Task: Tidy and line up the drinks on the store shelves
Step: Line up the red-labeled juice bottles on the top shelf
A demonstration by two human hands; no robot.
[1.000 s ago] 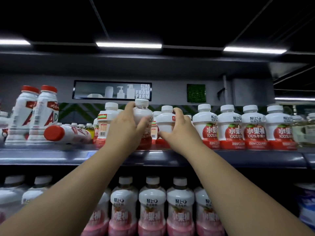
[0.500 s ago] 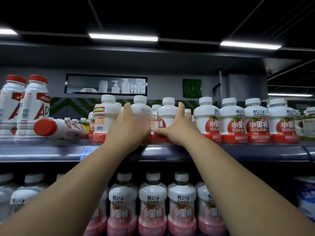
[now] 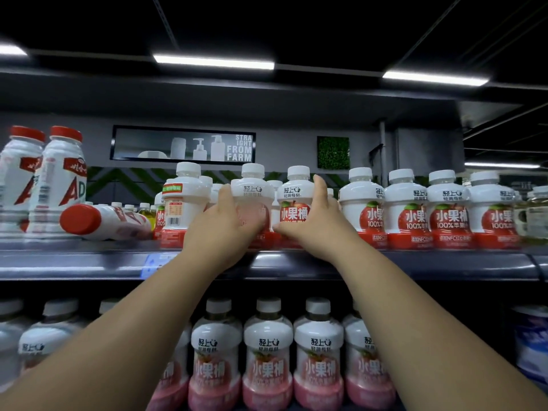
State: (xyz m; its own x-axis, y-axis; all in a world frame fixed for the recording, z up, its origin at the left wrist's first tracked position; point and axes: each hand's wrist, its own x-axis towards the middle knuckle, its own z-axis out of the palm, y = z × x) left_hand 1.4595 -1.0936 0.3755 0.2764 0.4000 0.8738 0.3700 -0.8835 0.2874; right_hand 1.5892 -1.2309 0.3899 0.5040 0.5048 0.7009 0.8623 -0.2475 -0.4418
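Head view: since half a second ago the right hand (image 3: 314,228) has closed round the red-labelled bottle (image 3: 293,192), its fingers wrapping the far side. The left hand (image 3: 225,225) curls round the pale-labelled bottle (image 3: 252,191) alongside. Both stand upright at the front of the upper shelf (image 3: 430,264). Likely full, rigid and slick: grip the waist.

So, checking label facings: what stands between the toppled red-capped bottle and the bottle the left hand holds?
In the head view, one upright barcode-out bottle stands there, between the toppled bottle and the gripped bottle in the left hand.
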